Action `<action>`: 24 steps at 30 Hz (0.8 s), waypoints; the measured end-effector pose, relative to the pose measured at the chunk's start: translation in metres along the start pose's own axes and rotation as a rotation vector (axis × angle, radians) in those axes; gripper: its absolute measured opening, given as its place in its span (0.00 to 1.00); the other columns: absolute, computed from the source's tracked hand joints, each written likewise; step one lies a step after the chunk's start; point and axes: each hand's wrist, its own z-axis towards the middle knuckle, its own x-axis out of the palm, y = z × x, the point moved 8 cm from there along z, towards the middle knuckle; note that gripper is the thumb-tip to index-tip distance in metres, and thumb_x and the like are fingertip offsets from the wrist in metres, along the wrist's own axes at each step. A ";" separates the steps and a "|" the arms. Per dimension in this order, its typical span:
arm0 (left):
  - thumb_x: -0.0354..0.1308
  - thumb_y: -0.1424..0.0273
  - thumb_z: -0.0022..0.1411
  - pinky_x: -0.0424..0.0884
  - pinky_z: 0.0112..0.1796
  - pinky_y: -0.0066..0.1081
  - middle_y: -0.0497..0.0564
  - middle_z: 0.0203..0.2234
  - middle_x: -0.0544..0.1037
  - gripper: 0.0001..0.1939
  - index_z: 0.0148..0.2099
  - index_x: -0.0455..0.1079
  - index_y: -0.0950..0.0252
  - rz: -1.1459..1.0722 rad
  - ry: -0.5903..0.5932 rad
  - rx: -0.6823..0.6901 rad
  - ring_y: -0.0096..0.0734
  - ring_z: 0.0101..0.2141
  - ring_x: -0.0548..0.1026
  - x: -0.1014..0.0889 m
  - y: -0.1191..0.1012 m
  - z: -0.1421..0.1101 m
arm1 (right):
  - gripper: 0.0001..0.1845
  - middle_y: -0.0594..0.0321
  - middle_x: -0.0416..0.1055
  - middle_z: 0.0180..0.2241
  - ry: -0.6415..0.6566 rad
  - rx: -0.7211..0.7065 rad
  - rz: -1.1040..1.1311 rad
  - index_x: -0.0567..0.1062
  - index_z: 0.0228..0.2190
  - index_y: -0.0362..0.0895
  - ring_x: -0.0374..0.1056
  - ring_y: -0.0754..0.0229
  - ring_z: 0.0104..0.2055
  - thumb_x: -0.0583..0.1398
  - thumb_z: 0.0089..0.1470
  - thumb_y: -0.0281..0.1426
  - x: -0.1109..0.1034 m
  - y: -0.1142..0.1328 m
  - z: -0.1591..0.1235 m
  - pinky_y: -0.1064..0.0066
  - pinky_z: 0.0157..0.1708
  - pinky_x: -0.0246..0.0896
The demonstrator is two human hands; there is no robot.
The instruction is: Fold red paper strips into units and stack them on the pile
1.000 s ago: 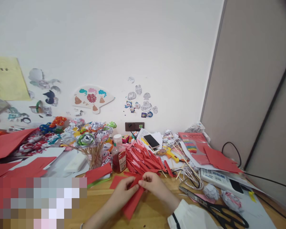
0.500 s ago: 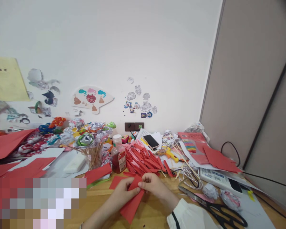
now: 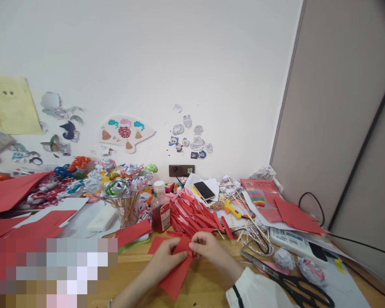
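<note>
Head view: a red paper strip (image 3: 177, 278) is held just above the front part of the worktop (image 3: 128, 267), near the middle of its width, slanting so that its lower end points toward the front edge. The left hand (image 3: 167, 258) grips it from the left side, thumb laid across its face and fingers behind. The right hand (image 3: 205, 248) pinches its right edge higher up, thumb and forefinger closed together; the fingertips hide that spot, so I can't be sure whether a crease lies there.

By my reading, folding or creasing the paper is the step in hand. The next move seems to call for the left hand to keep the strip steady while the right lines up the edge and presses along it.

Just beyond the left hand lies another piece of red paper (image 3: 155, 244). Farther toward the back edge, a heap of narrow red strips (image 3: 192, 209) spreads beside a bottle (image 3: 161, 214). Scissors (image 3: 297, 286) lie toward the front right corner, well apart from the strip. Behind the heap are a phone (image 3: 205, 191) and a yellow glue gun (image 3: 231, 208); paper flowers (image 3: 117, 187) crowd the back left.
</note>
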 end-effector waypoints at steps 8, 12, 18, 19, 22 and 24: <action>0.54 0.68 0.46 0.63 0.31 0.26 0.47 0.25 0.75 0.09 0.29 0.70 0.68 -0.095 0.021 -0.070 0.32 0.30 0.69 0.004 0.001 -0.003 | 0.14 0.68 0.61 0.19 -0.027 -0.044 -0.049 0.67 0.24 0.40 0.57 0.67 0.22 0.59 0.43 0.40 0.000 0.011 -0.003 0.76 0.23 0.51; 0.52 0.63 0.48 0.60 0.27 0.24 0.45 0.21 0.72 0.12 0.28 0.68 0.68 -0.149 0.049 -0.088 0.28 0.26 0.66 0.007 -0.001 -0.005 | 0.13 0.67 0.62 0.20 -0.020 -0.055 -0.089 0.68 0.24 0.40 0.58 0.66 0.24 0.58 0.44 0.38 0.000 0.013 -0.004 0.76 0.24 0.52; 0.51 0.61 0.49 0.58 0.25 0.23 0.44 0.19 0.68 0.14 0.24 0.65 0.68 -0.060 0.062 -0.008 0.26 0.24 0.63 0.008 -0.002 -0.002 | 0.10 0.66 0.63 0.20 -0.030 -0.082 -0.150 0.67 0.23 0.40 0.59 0.66 0.24 0.58 0.44 0.35 0.000 0.013 -0.003 0.76 0.24 0.52; 0.51 0.62 0.49 0.58 0.25 0.23 0.44 0.18 0.67 0.13 0.23 0.65 0.68 -0.018 0.045 0.016 0.26 0.24 0.63 0.007 -0.002 -0.001 | 0.10 0.67 0.62 0.20 -0.038 -0.086 -0.157 0.67 0.22 0.40 0.59 0.66 0.24 0.58 0.45 0.35 0.000 0.013 -0.003 0.76 0.24 0.52; 0.50 0.66 0.50 0.56 0.25 0.23 0.43 0.17 0.66 0.11 0.21 0.64 0.67 0.098 -0.010 0.075 0.26 0.23 0.61 0.004 0.000 0.001 | 0.10 0.67 0.62 0.19 -0.072 -0.097 -0.184 0.66 0.21 0.41 0.58 0.66 0.24 0.57 0.45 0.35 0.001 0.013 -0.003 0.76 0.23 0.52; 0.49 0.67 0.50 0.55 0.24 0.24 0.43 0.16 0.66 0.10 0.21 0.63 0.67 0.138 -0.025 0.091 0.26 0.22 0.61 0.004 0.001 0.001 | 0.10 0.67 0.61 0.19 -0.085 -0.097 -0.196 0.66 0.21 0.41 0.58 0.66 0.23 0.56 0.46 0.36 0.001 0.014 -0.004 0.76 0.23 0.51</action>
